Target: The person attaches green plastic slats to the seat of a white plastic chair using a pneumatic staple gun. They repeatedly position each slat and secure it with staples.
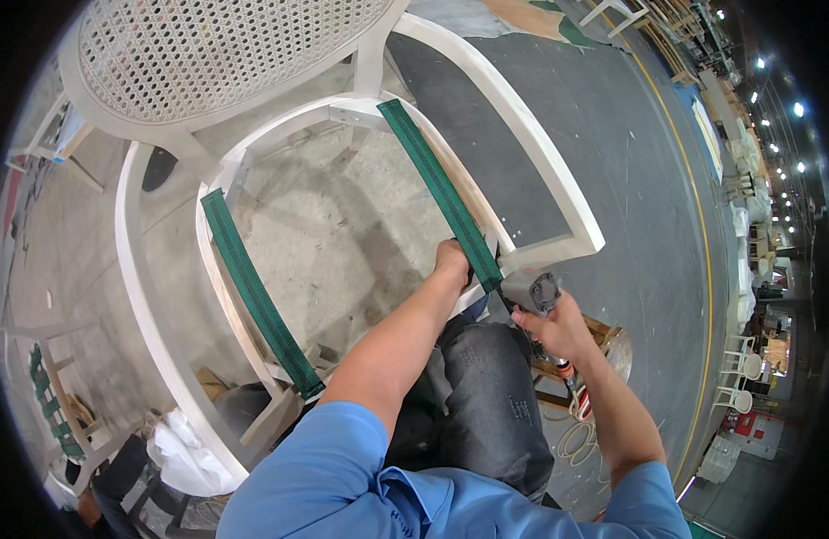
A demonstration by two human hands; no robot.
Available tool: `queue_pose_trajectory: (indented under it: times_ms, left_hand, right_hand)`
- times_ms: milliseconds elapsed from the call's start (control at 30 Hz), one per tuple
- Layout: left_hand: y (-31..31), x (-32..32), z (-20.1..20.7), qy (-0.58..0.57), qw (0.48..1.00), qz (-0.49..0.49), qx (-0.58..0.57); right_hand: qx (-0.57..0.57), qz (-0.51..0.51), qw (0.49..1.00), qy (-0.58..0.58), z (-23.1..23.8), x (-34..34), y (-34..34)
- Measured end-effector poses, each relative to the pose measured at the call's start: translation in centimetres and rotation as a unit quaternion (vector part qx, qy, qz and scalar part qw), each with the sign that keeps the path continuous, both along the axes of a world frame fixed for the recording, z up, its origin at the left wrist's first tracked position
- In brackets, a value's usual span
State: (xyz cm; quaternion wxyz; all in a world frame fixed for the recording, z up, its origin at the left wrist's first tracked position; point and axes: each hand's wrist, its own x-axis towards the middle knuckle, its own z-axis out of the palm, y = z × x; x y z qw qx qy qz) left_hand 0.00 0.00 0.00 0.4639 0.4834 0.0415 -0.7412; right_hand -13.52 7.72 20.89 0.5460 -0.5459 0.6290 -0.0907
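A white armchair frame (497,101) with a cane back (226,54) stands before me, its seat an open ring. Two green webbing straps run front to back over the seat frame: the left strap (257,286) along the left rail, the right strap (440,191) along the right rail. My left hand (451,259) is closed beside the right strap's near end, inside the seat opening; its fingers are partly hidden by the strap. My right hand (560,329) grips a grey air staple gun (532,292), whose nose is close to that strap end at the front right corner.
An air hose (576,436) hangs from the gun beside a wooden stool (603,334). At the lower left are a white plastic bag (188,456) and another chair frame with green webbing (55,404). A yellow line (702,242) crosses the dark floor at right.
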Motion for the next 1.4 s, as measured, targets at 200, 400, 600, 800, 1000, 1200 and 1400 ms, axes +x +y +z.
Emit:
queue_pose_trajectory:
  times_ms: [200, 400, 600, 800, 1000, 1200, 1400]
  left_hand:
    - [0.2, -1.2, 0.3, 0.000, 1.000, 0.000, 0.004]
    - [-0.3, 0.2, -0.3, -0.001, 1.000, 0.005, -0.016]
    - [-0.2, -0.4, -0.5, -0.032, 0.999, -0.023, -0.012]
    - [-0.1, -1.0, -1.5, 0.042, 0.998, -0.029, 0.021]
    - [0.2, 2.6, -1.2, -0.189, 0.890, -0.414, -0.012]
    - [6.0, 6.4, 5.5, -0.687, 0.654, -0.202, -0.245]
    - [18.6, 1.4, 9.3, -0.295, 0.911, -0.234, -0.170]
  right_hand:
    - [-0.029, -0.022, 0.999, -0.020, 0.4, 0.0, 0.6]
    - [0.028, -0.025, 0.999, 0.032, 0.5, 1.2, 0.4]
    - [-0.067, 0.005, 0.998, -0.001, -1.1, 0.5, 1.4]
    - [-0.006, -0.111, 0.994, -0.008, 2.2, -1.1, 3.5]
    - [-0.107, -0.199, 0.968, -0.106, 5.8, -6.8, 8.7]
    - [-0.207, -0.239, 0.943, -0.099, 6.1, -12.4, 12.7]
    - [-0.213, -0.283, 0.924, -0.147, 5.9, -14.3, 14.5]
